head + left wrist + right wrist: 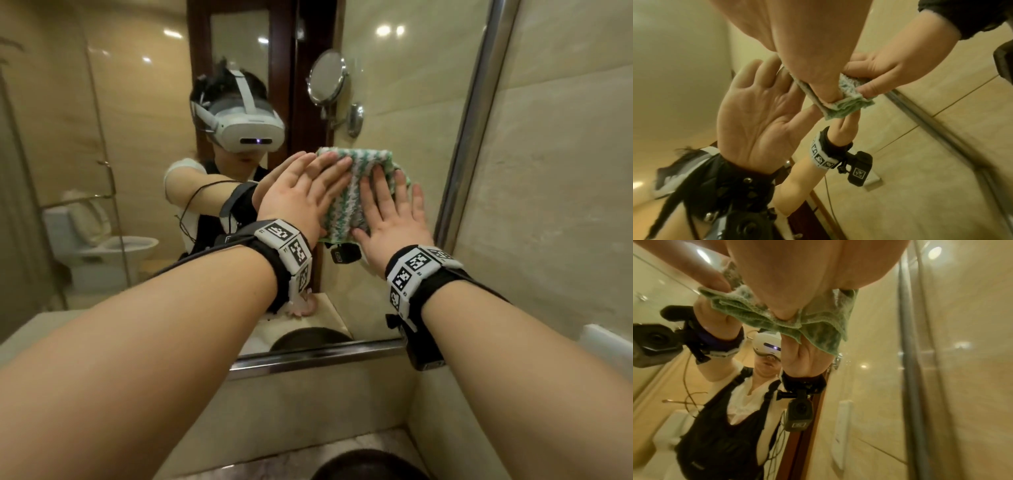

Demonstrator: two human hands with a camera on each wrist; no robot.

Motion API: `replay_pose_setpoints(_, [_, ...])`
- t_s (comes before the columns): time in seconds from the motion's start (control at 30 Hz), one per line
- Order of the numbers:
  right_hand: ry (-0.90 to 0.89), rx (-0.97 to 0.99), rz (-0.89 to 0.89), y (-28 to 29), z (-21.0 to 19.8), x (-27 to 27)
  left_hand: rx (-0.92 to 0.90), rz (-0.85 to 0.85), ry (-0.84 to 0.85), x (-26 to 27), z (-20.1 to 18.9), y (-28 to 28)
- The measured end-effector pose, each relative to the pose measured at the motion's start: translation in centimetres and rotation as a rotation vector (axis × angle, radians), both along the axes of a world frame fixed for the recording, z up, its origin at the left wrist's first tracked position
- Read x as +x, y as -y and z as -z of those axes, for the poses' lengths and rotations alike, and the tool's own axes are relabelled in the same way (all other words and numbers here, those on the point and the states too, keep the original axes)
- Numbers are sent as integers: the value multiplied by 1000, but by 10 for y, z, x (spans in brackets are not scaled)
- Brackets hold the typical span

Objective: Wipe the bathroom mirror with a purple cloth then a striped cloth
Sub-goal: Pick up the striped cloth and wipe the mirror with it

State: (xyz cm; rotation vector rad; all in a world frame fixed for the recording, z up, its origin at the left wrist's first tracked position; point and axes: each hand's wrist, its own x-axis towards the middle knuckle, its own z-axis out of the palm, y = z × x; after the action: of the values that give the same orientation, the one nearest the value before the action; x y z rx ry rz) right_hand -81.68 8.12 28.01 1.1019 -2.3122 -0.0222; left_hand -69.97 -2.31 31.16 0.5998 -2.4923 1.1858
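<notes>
A green-and-white striped cloth lies folded flat against the bathroom mirror, near its right edge. My left hand presses the cloth's left part with straight fingers. My right hand presses its lower right part, fingers spread. In the left wrist view the left thumb sits on the striped cloth and the right hand lies beside it. In the right wrist view the cloth's green hem hangs below my right palm. No purple cloth shows clearly.
The mirror's metal frame runs along the bottom and up the right side, with beige wall tiles beyond. A dark basin sits in the counter below. The mirror reflects a round shaving mirror, a toilet and a pale pink bundle.
</notes>
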Motion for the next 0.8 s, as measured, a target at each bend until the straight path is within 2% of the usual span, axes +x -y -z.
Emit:
replay_pose_setpoints(0.1, [-32,-30,-96,22,-8,30,-30,-79,-10,35,-5,21])
replay_pose_setpoints(0.23, [-67,-45,-182,51,-17,70,-252,-201,-53,80,-9,41])
replay_pose_setpoints(0.33, [-106,-37,-212,70,-24,99,-181,-358,-28,106,-12,48])
replay_pose_setpoints(0.53, [-171,-35,-290,107,-42,150,-58,-517,-77,153,-26,60])
replay_pose_setpoints(0.67, [-199,-24,-321,126,-54,169,-3,-586,-117,171,-36,68])
replay_pose_setpoints(0.8, [-245,-32,-333,131,-57,170,15,-565,-148,179,-39,72])
